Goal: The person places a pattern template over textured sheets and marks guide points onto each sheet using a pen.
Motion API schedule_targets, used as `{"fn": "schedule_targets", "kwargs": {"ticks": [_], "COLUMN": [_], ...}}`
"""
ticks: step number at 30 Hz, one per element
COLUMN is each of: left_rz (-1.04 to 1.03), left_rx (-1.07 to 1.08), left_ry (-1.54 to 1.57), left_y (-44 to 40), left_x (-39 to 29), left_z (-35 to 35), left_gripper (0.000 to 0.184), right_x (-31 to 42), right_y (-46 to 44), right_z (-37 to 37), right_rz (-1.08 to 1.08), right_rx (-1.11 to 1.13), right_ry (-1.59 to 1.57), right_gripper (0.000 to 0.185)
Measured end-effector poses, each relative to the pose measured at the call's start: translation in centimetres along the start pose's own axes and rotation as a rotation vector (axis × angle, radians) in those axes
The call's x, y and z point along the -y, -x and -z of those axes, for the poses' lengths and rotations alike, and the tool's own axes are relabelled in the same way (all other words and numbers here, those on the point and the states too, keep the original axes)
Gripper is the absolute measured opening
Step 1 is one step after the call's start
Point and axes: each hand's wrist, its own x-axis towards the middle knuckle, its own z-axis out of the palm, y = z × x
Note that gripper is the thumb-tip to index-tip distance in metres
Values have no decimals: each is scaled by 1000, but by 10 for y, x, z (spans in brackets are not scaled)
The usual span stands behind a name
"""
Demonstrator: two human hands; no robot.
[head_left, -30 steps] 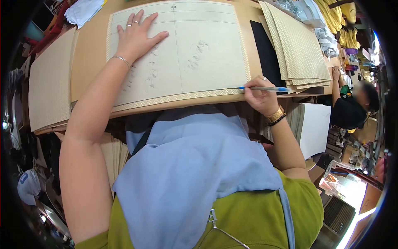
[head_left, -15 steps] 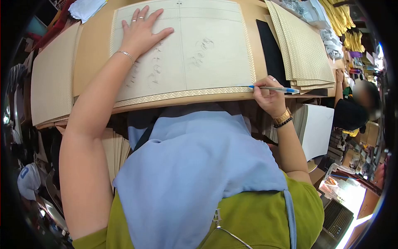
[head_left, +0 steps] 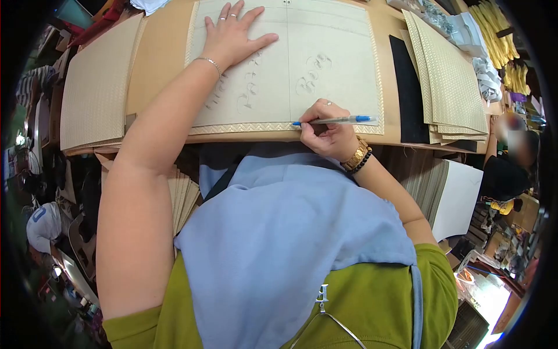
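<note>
The right hand (head_left: pixel 329 129), pinching a pen (head_left: pixel 354 120), has moved along the card (head_left: pixel 337 55) from corner to mid-edge, marking seemingly unfinished, left hand (head_left: pixel 233 38) spread on top.

A tan tabletop (head_left: pixel 160 58) is being overlaid by a woven sheet (head_left: pixel 244 128). Left of that woven sheet, a textured panel (head_left: pixel 99 81) is being carried; to its right, a black sheet (head_left: pixel 408 96) is being borne, partly covered by a stack of woven pieces (head_left: pixel 454 81).
</note>
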Motion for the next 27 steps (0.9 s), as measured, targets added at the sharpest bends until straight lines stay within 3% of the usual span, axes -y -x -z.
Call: {"fn": "schedule_targets", "kwargs": {"ticks": [6,9,27], "left_rz": [4,67,56], "left_rx": [7,194,172], "left_ry": [-7,130,137], "left_y": [0,2,2], "left_x": [-1,-12,-13], "left_z": [2,32,31], "left_gripper": [81,87,85], "right_x": [-2,4,4], "right_y": [-1,0,-3], "right_z": [-3,1,-2], "right_rz": [37,14,8], "right_rx": [-5,57,4], "right_ry": [58,20,52], "right_gripper": [11,11,11]}}
